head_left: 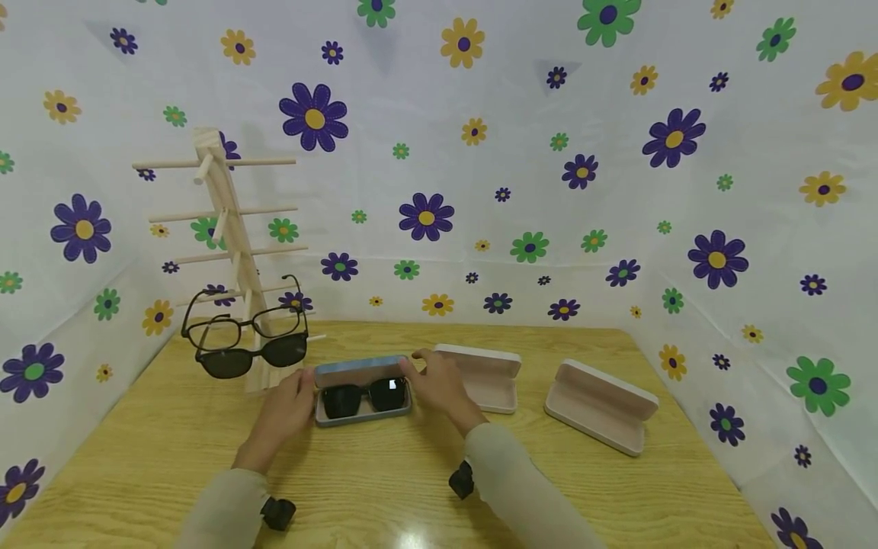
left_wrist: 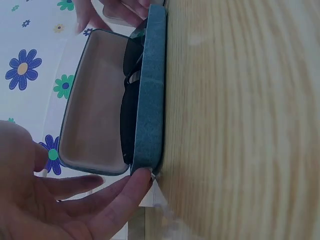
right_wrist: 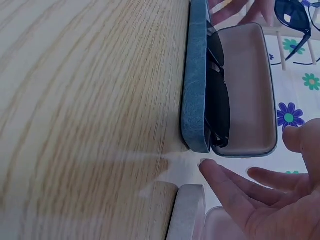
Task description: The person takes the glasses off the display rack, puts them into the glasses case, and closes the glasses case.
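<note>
A blue glasses case lies open on the table, its lid raised at the back. Black sunglasses with dark lenses sit folded inside it. My left hand is at the case's left end; in the left wrist view, an extended fingertip touches the lower corner. At the opposite end is my right hand, its fingers extended and, in the right wrist view, slightly apart from the case. Neither hand grips anything.
Two pale open cases stand to the right, one close behind my right hand, the other farther off. A wooden display rack at the left bears black-framed glasses and dark sunglasses. Flowered cloth surrounds the wooden table.
</note>
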A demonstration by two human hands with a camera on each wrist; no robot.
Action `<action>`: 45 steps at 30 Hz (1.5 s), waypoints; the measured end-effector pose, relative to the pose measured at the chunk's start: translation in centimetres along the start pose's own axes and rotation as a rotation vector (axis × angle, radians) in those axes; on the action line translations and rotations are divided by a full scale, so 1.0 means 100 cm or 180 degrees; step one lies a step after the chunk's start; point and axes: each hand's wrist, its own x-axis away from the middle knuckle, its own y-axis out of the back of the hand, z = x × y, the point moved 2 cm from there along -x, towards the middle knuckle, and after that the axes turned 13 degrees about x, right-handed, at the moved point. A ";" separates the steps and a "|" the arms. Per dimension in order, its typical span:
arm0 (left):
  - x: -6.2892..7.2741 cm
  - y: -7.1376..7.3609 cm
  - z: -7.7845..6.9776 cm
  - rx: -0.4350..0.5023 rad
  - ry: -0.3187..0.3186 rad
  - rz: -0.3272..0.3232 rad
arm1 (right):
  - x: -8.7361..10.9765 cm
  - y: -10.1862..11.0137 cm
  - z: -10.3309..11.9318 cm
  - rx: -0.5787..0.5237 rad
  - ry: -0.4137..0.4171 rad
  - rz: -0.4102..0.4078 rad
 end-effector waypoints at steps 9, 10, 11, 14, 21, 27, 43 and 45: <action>-0.003 -0.005 -0.006 -0.0075 0.0114 0.0089 | -0.005 -0.008 0.006 0.0060 0.0102 0.0049; -0.004 -0.005 -0.005 -0.0094 0.0124 0.0096 | -0.005 -0.008 0.006 0.0060 0.0088 0.0038; -0.004 -0.005 -0.006 -0.0113 0.0125 0.0106 | -0.006 -0.009 0.006 0.0055 0.0081 0.0020; -0.005 -0.005 -0.006 -0.0160 0.0094 0.0114 | -0.007 -0.010 0.007 0.0051 0.0046 -0.0013; -0.005 -0.005 -0.005 -0.0174 0.0049 0.0153 | -0.006 -0.009 0.008 0.0023 0.0042 -0.0033; -0.004 -0.004 -0.005 -0.0128 0.0081 0.0178 | -0.007 -0.009 0.007 0.0103 0.0131 -0.0065; 0.003 -0.004 -0.005 -0.0061 -0.0098 0.0179 | 0.002 -0.003 0.004 -0.0190 0.0124 0.0209; 0.005 -0.004 -0.005 -0.0031 -0.0121 0.0158 | 0.003 -0.002 0.003 -0.0244 0.0110 0.0256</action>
